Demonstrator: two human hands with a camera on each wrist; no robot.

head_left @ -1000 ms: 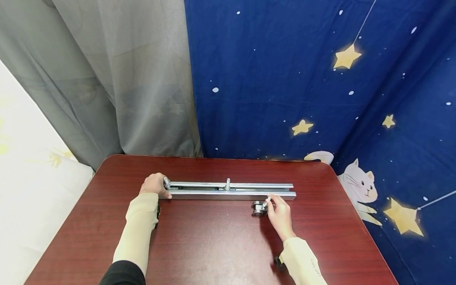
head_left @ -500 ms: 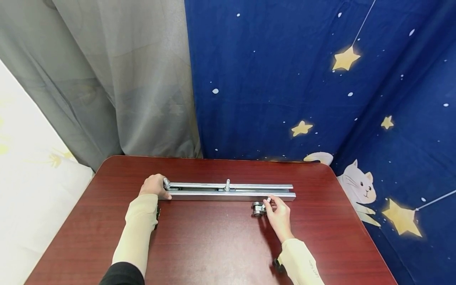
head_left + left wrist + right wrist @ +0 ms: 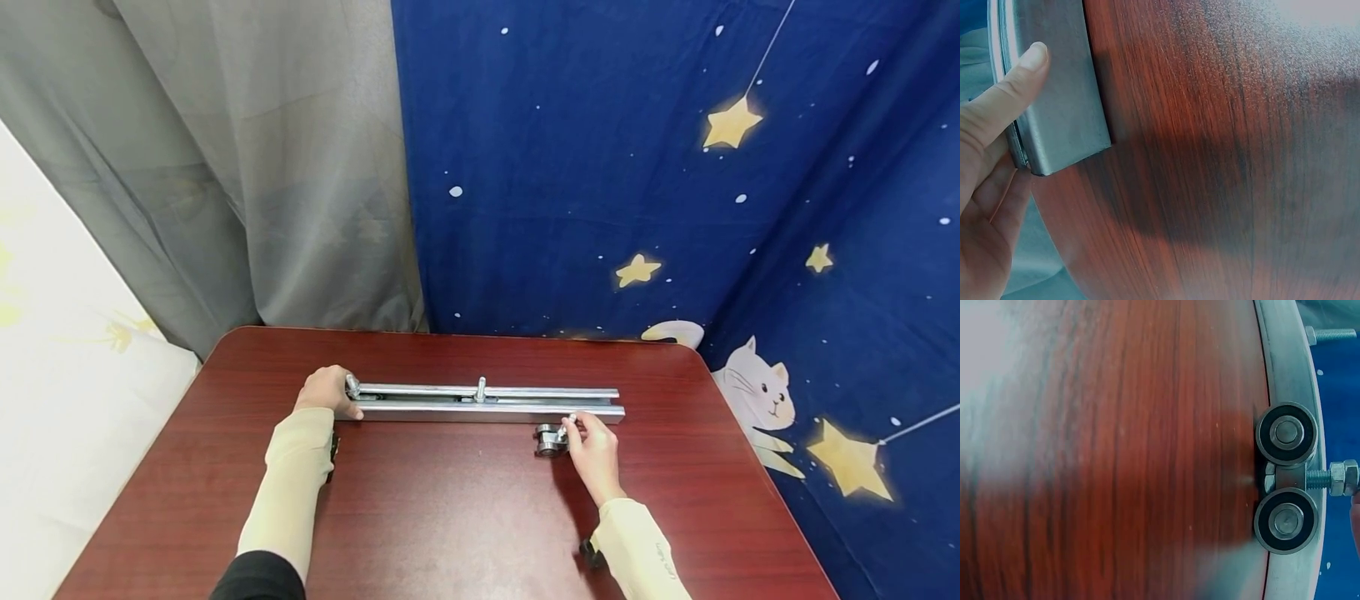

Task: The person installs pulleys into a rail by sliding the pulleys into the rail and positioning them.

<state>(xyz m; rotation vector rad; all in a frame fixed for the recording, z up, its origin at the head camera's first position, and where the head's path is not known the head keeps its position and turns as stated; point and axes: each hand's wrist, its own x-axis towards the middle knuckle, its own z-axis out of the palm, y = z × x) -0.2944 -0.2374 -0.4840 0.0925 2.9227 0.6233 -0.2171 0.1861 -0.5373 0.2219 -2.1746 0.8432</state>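
A long metal channel rail (image 3: 427, 412) lies across the table, its slot facing up. At its left end my left hand (image 3: 324, 392) grips it, the thumb (image 3: 1034, 59) on the front face and the other fingers behind and at the end. Just in front of the rail's right part, my right hand (image 3: 597, 457) pinches the bolt of a small roller trolley (image 3: 550, 440). In the right wrist view two wheels (image 3: 1286, 431) of the trolley show, with nuts (image 3: 1337, 479) on its threaded bolt; only a fingertip is visible there.
A bolt (image 3: 481, 389) stands up from the rail's slot near the middle, and another bolt (image 3: 351, 385) at the left end beside my left hand. The reddish-brown table (image 3: 450, 517) has grey and blue curtains (image 3: 540, 167) behind it.
The right hand and the roller trolley have shifted slightly to the right. The left hand and the rail stay in place.
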